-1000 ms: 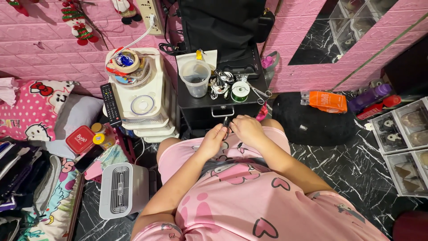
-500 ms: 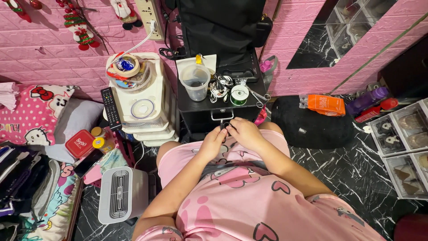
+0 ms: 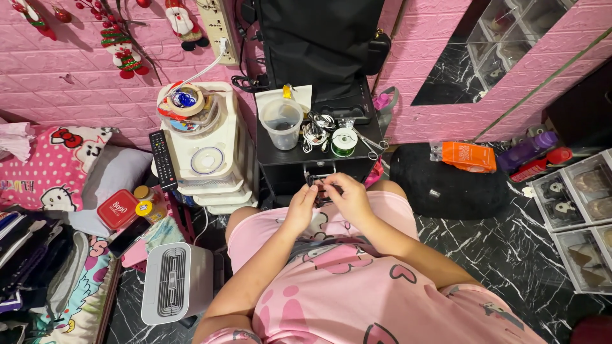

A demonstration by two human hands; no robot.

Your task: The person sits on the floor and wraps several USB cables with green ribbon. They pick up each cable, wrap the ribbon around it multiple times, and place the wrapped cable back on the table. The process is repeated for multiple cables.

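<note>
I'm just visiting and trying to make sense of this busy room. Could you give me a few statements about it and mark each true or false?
1. Both hands, left hand and right hand, meet on a small dark object over the lap. True.
2. The clear plastic cup lies tipped over on the floor. False: it stands upright on the black cabinet.
3. Scissors lie on the cabinet top. True.
4. The remote control rests in the lap. False: it sits beside the white drawer unit.

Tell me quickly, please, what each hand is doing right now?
Left hand: fingers closed on a small dark object.
Right hand: pinching the same object.
</note>
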